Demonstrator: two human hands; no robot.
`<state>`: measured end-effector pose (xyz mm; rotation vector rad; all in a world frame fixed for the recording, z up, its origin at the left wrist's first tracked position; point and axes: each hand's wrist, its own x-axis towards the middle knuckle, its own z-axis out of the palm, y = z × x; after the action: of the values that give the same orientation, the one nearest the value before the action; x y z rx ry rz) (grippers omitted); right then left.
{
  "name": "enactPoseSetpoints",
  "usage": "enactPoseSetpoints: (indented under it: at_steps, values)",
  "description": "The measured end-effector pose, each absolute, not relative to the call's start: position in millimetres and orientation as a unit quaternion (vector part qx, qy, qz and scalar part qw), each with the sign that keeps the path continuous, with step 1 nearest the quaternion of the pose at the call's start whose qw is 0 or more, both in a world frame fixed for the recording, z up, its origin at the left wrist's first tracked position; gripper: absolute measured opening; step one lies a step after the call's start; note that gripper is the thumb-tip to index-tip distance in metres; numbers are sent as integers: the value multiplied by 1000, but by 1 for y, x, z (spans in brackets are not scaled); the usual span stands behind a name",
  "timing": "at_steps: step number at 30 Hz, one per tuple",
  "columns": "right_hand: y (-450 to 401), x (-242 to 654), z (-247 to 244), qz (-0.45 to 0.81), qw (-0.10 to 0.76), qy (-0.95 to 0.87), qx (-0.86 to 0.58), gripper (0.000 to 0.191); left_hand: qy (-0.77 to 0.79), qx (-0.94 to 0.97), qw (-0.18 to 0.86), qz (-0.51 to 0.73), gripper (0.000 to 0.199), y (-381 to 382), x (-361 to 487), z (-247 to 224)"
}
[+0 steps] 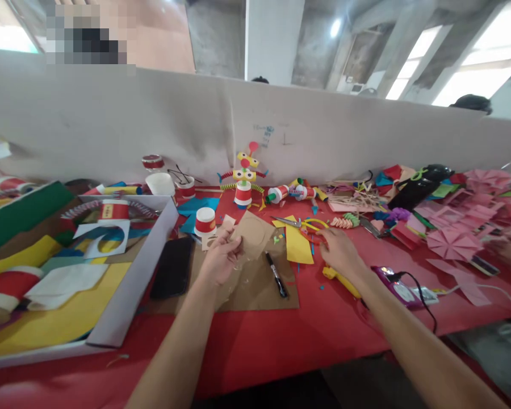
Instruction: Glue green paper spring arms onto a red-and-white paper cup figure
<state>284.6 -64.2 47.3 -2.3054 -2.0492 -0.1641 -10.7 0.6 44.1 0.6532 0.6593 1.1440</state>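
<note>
A piece of brown cardboard (254, 234) is pinched in my left hand (225, 253), above a larger brown sheet (247, 292) on the red table. My right hand (338, 249) is at the handles of the scissors (300, 223); whether its fingers close round them is hard to make out. The blades point left across a yellow paper strip (298, 245). A black marker (276, 275) lies on the brown sheet between my hands. Beside my right hand is a yellow tool (343, 281), possibly a glue gun. Left of the cardboard stands a red and white paper cup (205, 221).
An open box (132, 295) of paper scraps fills the left, beside a black phone (171, 267). Paper-cup figures (243, 193) stand behind. To the right are a purple power socket (397, 287) with cables, a black bottle (421, 186) and pink paper pieces (454, 241).
</note>
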Motion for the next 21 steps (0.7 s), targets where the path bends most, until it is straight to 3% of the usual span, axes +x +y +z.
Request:
enactPoseSetpoints:
  at_steps: [4, 8, 14, 21]
  values:
    - [6, 293, 54, -15, -70, -663, -746, 35, 304, 272, 733, 544, 33, 11, -14, 30]
    - [23, 297, 41, -1, -132, -663, -737, 38, 280, 250, 744, 553, 44, 13, -23, 26]
    - [20, 294, 47, -39, -154, -689, -707, 48, 266, 234, 738, 575, 46, 10, -25, 29]
    - [23, 286, 113, -128, -137, -701, -688, 57, 284, 241, 732, 571, 44, 8, -20, 29]
